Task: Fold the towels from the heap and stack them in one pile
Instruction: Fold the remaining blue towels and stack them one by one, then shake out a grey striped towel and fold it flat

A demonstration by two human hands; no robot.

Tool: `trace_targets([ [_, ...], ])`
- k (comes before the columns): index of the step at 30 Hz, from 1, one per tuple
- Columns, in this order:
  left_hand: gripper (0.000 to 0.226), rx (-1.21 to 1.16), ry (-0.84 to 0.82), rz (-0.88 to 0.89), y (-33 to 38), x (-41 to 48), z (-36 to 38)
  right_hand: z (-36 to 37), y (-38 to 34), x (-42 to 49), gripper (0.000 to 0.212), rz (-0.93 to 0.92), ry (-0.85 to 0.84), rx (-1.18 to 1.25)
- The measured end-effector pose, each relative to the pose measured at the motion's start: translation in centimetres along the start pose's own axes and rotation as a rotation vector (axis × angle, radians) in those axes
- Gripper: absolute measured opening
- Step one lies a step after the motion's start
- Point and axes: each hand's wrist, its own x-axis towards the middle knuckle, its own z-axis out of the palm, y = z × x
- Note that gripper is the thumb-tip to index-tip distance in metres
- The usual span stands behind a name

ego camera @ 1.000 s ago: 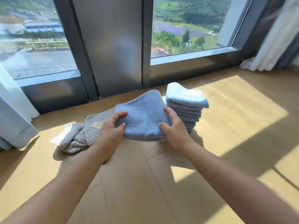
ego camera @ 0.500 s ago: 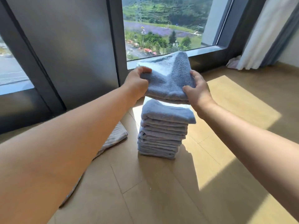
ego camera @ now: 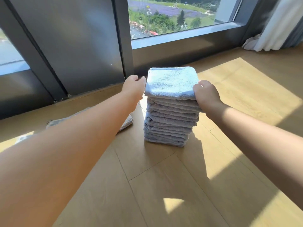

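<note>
And there it is: a folded top towel (ego camera: 170, 82), pale blue and fluffy, is seen lying square on the pile (ego camera: 168, 126), lit bright by the sun. The pile is made up of grey-blue folded towels, stacked one on another on the wooden floor (ego camera: 164, 185). Its layers are seen to lean a little, the upper ones shifted to the right of the lower.

The near right corner of the top towel is taken by the right grip (ego camera: 207, 94), fingers curled over the edge, knuckles up. The left grip (ego camera: 134, 86) is held just beside the pile's top left edge, fingers loosely spread and nothing held; whether the cloth is touched by a fingertip cannot be told.

To the left of the pile, a pale striped towel (ego camera: 128, 122) is laid flat on the floor, mostly hidden behind the left forearm. Behind the pile a dark window frame (ego camera: 124, 46) is seen. Well to the right of the pile a white curtain (ego camera: 270, 30) is bunched at the floor.
</note>
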Motion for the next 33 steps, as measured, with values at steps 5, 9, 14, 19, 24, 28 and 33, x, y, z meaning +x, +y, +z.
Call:
trace_targets([
  [5,0.047,0.247,0.115,0.018,-0.1,-0.3,-4.4,-1.2,-1.3,-1.8,0.042,-0.131,0.191,-0.171],
  [9,0.047,0.422,0.228,0.061,-1.5,-0.8,-9.1,-0.1,-2.4,-4.2,0.047,-0.451,0.310,-0.287],
  [14,0.047,0.650,0.372,0.093,-5.0,-1.6,-17.3,5.4,-5.1,-7.4,0.043,-0.886,0.276,-0.351],
  [19,0.045,0.789,0.456,0.013,-10.7,-2.2,-24.4,14.0,-7.2,-10.4,0.043,-0.981,0.068,-0.372],
  [24,0.041,0.974,0.360,-0.065,-17.7,-3.0,-27.3,22.8,-6.8,-12.4,0.047,-0.863,-0.299,-0.547],
  [28,0.055,1.047,0.132,-0.037,-23.4,-2.7,-26.5,29.8,-5.4,-13.3,0.047,-0.779,-0.563,-0.731],
  [33,0.054,0.809,0.165,-0.122,-28.5,-1.1,-24.3,36.5,-4.0,-13.7,0.051,-0.719,-0.740,-0.804],
])
